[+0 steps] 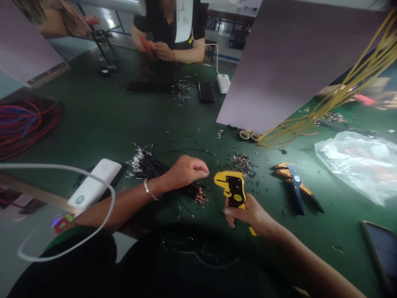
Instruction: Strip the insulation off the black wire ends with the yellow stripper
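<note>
My right hand (248, 213) is wrapped round the handles of a yellow and black wire stripper (236, 190), whose jaws point up and to the left. My left hand (189, 170) has its fingers pinched together just left of the tool; whatever lies between the fingertips is too small to make out. Under my left wrist lies a bundle of black wires (153, 164), with silvery terminals at the upper left and bare copper ends at the lower right. Beyond the stripper sits a heap of short black and copper scraps (242, 164).
On the green table (102, 118) lie blue-orange pliers (296, 182), tape rolls (245, 135), a plastic bag (356, 165), a phone (383, 248) and a white power bank (94, 182) with a looping cable. Yellow wires (341, 99) hang at right. A person (169, 37) works opposite.
</note>
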A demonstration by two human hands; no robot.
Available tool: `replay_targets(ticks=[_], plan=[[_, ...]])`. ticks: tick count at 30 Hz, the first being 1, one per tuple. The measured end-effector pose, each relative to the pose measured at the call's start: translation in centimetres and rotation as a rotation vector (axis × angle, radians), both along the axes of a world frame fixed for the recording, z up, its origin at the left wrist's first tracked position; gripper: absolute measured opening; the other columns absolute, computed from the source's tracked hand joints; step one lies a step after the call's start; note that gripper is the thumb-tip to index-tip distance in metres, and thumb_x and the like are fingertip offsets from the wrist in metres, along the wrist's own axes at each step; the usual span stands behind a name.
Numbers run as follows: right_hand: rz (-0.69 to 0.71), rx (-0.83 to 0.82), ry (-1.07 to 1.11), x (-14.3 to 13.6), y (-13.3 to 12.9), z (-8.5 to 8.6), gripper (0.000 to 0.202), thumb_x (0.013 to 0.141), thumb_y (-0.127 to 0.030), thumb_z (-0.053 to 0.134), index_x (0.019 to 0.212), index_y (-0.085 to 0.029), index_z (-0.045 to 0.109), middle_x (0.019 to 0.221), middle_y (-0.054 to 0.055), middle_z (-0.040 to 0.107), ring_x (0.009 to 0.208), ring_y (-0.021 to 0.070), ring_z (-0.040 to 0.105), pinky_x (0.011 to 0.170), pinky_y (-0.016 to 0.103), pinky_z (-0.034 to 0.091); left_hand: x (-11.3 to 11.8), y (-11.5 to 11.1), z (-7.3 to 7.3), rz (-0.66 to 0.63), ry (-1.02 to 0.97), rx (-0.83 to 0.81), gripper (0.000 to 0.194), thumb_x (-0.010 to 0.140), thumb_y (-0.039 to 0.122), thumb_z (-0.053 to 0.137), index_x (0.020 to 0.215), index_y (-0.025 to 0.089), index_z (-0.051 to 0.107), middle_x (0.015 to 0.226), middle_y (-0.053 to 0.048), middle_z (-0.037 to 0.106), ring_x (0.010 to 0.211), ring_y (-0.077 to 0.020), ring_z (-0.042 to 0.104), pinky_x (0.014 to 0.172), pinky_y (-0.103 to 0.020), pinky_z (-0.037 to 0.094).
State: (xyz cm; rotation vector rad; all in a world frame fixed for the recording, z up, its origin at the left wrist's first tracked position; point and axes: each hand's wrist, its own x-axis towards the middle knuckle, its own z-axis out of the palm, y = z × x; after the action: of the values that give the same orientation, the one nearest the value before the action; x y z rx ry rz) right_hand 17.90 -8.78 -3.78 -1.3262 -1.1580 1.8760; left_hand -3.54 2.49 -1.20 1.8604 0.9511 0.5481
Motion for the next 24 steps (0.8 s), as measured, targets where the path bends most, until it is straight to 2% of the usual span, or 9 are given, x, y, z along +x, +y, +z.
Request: replay_targets(ticks=[11,16,21,24], plan=[[0.003,0.013,-0.026,0.0,0.0,-0.2,0.022,0.07,-0.033,0.07,0.068,-0.018,0.054,0.047,-0.004,0.056,0.043,0.0115,0.05,0.049,0.026,0.04,0.3,-0.1,0.0,0.012,-0.024,0.022,0.016,0.073,0.022,0.059,0.066,0.012,0.069,0.056,0.0,0.064,0.053,-0.0073,0.053,0.051,-0.018,0.04],[-0.087,0.009,-0.043,0.2,0.1,-1.1,0.025,0.071,-0.033,0.07,0.064,-0.019,0.05,0.04,-0.007,0.048,0.035,0.0088,0.04,0.041,0.024,0.032,0.2,0.0,-0.2,0.011,-0.016,0.057,0.016,0.074,0.021,0.059,0.066,0.013,0.069,0.055,0.0,0.064,0.052,-0.0074,0.053,0.051,-0.018,0.039],[0.014,0.099,0.052,0.8,0.4,-1.2,0.02,0.075,-0.031,0.072,0.077,-0.016,0.059,0.058,0.0,0.062,0.054,0.0141,0.055,0.056,0.028,0.042,0.0,0.2,0.0,0.035,-0.056,0.077,0.015,0.075,0.021,0.059,0.067,0.014,0.07,0.06,0.0,0.066,0.057,-0.0084,0.056,0.054,-0.018,0.042],[0.003,0.103,0.15,1.1,0.3,-0.9,0.023,0.075,-0.031,0.073,0.086,-0.016,0.06,0.071,0.004,0.065,0.066,0.0178,0.059,0.065,0.033,0.046,-0.1,0.2,0.1,0.048,-0.057,0.08,0.015,0.075,0.02,0.059,0.066,0.014,0.069,0.061,-0.001,0.068,0.058,-0.0088,0.058,0.056,-0.019,0.043]])
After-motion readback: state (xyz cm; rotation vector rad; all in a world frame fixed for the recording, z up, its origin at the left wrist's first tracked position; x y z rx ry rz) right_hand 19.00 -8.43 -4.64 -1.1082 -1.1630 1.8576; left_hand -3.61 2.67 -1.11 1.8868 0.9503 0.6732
